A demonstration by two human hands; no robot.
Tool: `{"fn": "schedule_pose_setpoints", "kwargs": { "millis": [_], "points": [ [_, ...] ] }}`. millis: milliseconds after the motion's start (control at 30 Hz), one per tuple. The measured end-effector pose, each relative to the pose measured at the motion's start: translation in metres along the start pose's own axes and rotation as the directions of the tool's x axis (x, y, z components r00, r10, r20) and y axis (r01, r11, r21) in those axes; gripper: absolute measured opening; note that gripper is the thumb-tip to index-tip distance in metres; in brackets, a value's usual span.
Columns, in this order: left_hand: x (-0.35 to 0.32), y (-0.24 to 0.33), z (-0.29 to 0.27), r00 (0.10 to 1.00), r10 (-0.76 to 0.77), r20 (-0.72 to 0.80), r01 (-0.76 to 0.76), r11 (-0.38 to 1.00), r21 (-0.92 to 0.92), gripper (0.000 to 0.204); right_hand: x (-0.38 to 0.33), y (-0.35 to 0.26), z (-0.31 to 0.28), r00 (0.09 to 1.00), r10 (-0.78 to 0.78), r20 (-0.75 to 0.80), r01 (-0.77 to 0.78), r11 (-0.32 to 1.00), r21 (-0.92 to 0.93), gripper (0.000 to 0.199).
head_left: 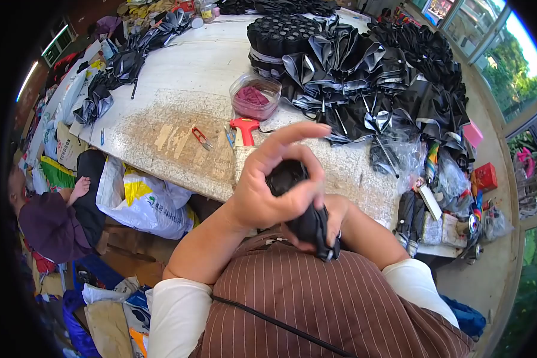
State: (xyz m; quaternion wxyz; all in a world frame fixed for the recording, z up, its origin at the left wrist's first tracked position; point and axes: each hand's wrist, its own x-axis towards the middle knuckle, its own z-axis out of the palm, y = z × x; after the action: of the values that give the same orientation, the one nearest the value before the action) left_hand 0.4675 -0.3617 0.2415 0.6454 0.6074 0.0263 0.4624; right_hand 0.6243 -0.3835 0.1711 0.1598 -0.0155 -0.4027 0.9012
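Observation:
Close in front of my chest is a folded black umbrella, tilted, its lower end near my apron. My left hand is curled around its upper part, thumb and fingers forming a ring while one finger stretches out to the right. Lower down, my right hand grips the umbrella from the right side; part of that hand is hidden behind the black cloth. Just beyond my left hand, a red and white pistol-shaped tool lies on the worn white table. Red-handled thread snips rest to its left.
A clear plastic tub holds dark pink pieces. Behind it stands a bound bundle of black umbrellas, with loose black and silver umbrellas heaped rightward. A white sack is beside the table's left edge, near a seated person.

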Motion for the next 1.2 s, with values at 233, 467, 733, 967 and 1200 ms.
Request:
{"fn": "schedule_pose_setpoints", "kwargs": {
  "millis": [233, 467, 733, 967, 1200],
  "points": [
    [-0.008, -0.010, -0.001, 0.975, -0.066, -0.213, 0.058, 0.997, -0.041, 0.057, -0.005, 0.006, 0.005, 0.849, -0.152, -0.506, -0.225, 0.762, -0.607, 0.042],
    [0.012, -0.038, -0.033, 0.926, -0.031, -0.376, 0.107, 0.977, 0.183, 0.059, -0.007, 0.004, 0.018, 0.605, -0.334, -0.723, -0.426, 0.631, -0.648, 0.034],
    [-0.054, -0.114, -0.078, 0.843, -0.318, -0.433, 0.240, 0.944, -0.227, 0.050, -0.027, 0.006, -0.031, 0.504, -0.357, -0.786, -0.526, 0.596, -0.607, 0.039],
    [-0.009, -0.068, -0.035, 0.913, -0.304, -0.273, 0.226, 0.932, -0.284, 0.042, -0.034, 0.008, -0.020, 0.658, -0.504, -0.559, -0.138, 0.649, -0.748, 0.044],
    [0.010, -0.043, -0.042, 0.966, 0.172, -0.192, -0.090, 0.922, 0.377, 0.029, -0.042, -0.009, 0.019, 0.487, -0.387, -0.783, 0.254, 0.921, -0.297, 0.021]
  ]
}}
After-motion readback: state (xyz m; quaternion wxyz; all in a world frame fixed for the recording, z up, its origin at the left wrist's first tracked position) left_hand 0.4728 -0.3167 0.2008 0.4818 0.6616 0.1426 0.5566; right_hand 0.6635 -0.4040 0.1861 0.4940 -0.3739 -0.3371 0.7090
